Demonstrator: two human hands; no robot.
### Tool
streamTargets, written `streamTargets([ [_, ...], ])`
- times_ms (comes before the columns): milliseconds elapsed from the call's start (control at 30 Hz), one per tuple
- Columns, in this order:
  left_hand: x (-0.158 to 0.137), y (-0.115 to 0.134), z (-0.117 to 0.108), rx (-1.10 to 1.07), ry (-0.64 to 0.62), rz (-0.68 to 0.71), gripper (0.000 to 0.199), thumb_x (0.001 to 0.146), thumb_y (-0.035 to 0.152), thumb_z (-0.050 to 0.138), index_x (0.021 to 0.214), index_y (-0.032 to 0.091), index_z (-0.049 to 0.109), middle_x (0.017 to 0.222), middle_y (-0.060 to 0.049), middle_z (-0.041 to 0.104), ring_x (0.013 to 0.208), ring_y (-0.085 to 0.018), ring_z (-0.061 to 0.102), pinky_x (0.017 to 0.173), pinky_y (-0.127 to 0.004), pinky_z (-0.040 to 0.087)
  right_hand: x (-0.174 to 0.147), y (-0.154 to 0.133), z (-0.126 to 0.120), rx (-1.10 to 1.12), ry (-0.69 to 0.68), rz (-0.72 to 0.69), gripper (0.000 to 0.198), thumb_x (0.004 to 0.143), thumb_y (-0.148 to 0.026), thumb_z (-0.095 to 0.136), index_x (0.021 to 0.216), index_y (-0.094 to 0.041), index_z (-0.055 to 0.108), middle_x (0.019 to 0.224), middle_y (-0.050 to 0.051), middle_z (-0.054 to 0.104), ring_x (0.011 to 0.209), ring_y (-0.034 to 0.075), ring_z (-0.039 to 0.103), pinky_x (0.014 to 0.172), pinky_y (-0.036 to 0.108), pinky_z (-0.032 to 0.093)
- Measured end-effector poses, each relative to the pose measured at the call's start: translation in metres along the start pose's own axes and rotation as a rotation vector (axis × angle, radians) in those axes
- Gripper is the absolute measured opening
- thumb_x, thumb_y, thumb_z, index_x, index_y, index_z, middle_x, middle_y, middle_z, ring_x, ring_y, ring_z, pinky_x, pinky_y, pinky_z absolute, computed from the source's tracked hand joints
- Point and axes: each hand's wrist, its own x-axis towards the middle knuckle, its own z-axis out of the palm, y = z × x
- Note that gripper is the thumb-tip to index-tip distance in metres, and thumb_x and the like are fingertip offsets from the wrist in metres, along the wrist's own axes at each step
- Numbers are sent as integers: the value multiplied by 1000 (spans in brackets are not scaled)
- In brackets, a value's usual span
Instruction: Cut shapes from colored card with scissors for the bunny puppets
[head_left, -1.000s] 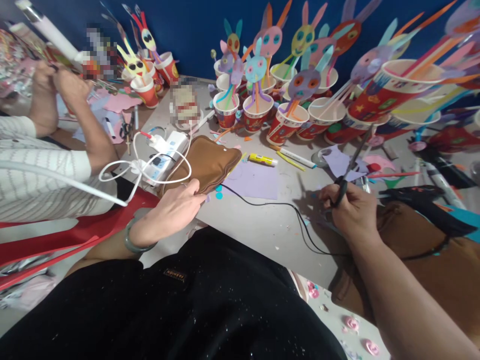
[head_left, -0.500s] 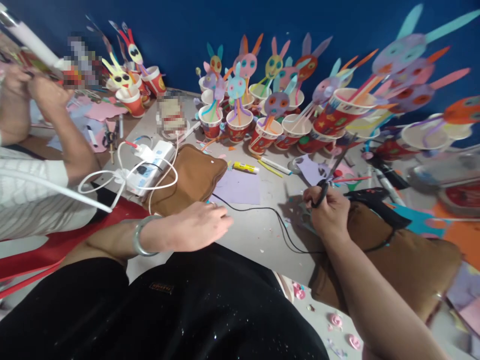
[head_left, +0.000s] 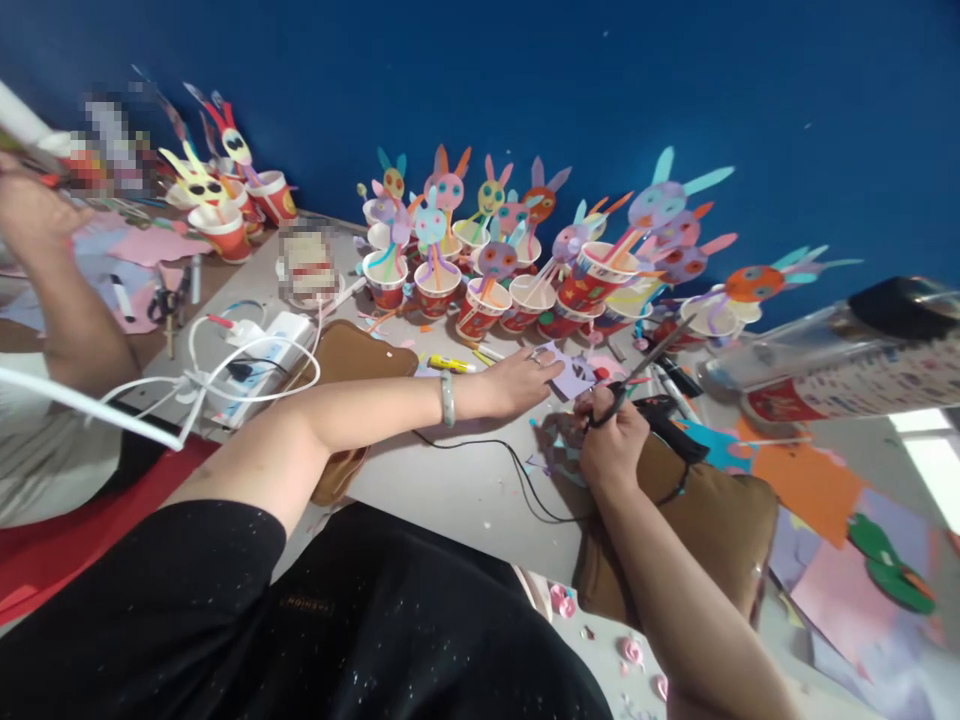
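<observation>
My left hand (head_left: 521, 383), a bracelet on its wrist, reaches across the table with its fingers stretched out. Its fingertips are at the edge of a cut purple paper scrap (head_left: 574, 373); whether they press on it I cannot tell. Scissors (head_left: 619, 394) with dark handles are in my right hand (head_left: 616, 445), blades pointing up and away. Small paper offcuts lie beside that hand. Just behind my left forearm is a yellow glue stick (head_left: 451, 364), and the forearm hides most of a purple sheet.
Paper cups (head_left: 484, 308) with rabbit-faced paper figures line the blue wall. Brown cushions (head_left: 697, 530) lie at both sides. A white power strip (head_left: 262, 370) with looped cables sits left. A clear bottle (head_left: 840, 360) stands right. Another person's hand (head_left: 37, 215) is at far left.
My left hand has moved forward and right, from near the table's front edge to the purple scrap. My right hand still holds the scissors. The view has shifted right.
</observation>
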Motion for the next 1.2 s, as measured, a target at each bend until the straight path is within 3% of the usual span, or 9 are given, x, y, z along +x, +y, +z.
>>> streamTargets([
  [233, 9, 3, 6, 21, -15, -48, 40, 96, 7, 32, 119, 5, 65, 133, -18, 59, 127, -30, 51, 104, -47, 39, -2, -5, -6, -35, 10, -3, 45, 85, -54, 65, 58, -19, 53, 52, -4, 50, 44, 8, 42, 43, 23, 34],
  [433, -39, 12, -20, 161, 45, -89, 53, 97, 3, 23, 145, 6, 44, 160, -15, 34, 146, -30, 34, 114, -49, 33, -6, -15, -6, -37, -78, 113, 31, 75, -43, 74, 63, -20, 58, 50, -6, 52, 43, 9, 42, 43, 23, 35],
  [567, -62, 20, -18, 160, 35, -32, 54, 94, 0, 27, 142, 9, 49, 162, -14, 30, 149, -29, 32, 113, -49, 35, -7, -16, -6, -89, -152, 80, 26, 72, -40, 74, 62, -19, 60, 55, -4, 56, 52, 11, 47, 51, 24, 40],
  [700, -63, 25, -13, 69, 72, 68, 51, 94, 3, 33, 140, 7, 52, 159, -17, 35, 146, -30, 37, 113, -48, 35, -6, -12, -6, -80, -107, 101, 30, 64, -34, 81, 60, -19, 54, 54, -7, 51, 52, 9, 43, 50, 22, 38],
  [833, -59, 17, -17, -164, 156, 114, 35, 96, 13, 41, 121, 12, 65, 149, -16, 50, 141, -30, 42, 111, -50, 36, -6, -7, -7, -52, -110, 118, 31, 62, -31, 80, 58, -20, 51, 53, -7, 52, 49, 9, 42, 48, 22, 36],
  [933, -56, 3, -22, -480, 330, -115, 20, 94, 23, 51, 103, 14, 66, 132, -16, 61, 127, -26, 53, 107, -44, 40, -6, -4, -8, -48, -106, 121, 29, 60, -26, 80, 58, -20, 52, 56, -5, 57, 52, 10, 47, 47, 22, 38],
  [1000, -53, -6, -22, -737, 389, -306, 21, 91, 27, 57, 105, 12, 63, 117, -14, 65, 103, -19, 62, 92, -36, 47, -6, -3, -8, -33, -111, 137, 27, 58, -25, 81, 59, -20, 54, 57, -4, 59, 53, 11, 50, 47, 22, 40],
  [1100, -48, -13, -17, -1148, 228, -469, 37, 83, 37, 68, 110, 12, 60, 99, -6, 65, 64, -8, 52, 65, -25, 44, -7, -4, -7, -17, -124, 150, 28, 56, -26, 82, 58, -20, 55, 56, -5, 58, 52, 11, 50, 48, 23, 42],
  [1200, -48, -7, -12, -1351, 108, -462, 26, 80, 36, 68, 88, 13, 60, 79, 2, 57, 63, -7, 44, 61, -22, 37, -8, -8, -6, -40, -132, 135, 29, 56, -27, 83, 56, -20, 55, 56, -4, 58, 52, 11, 50, 49, 23, 42],
])
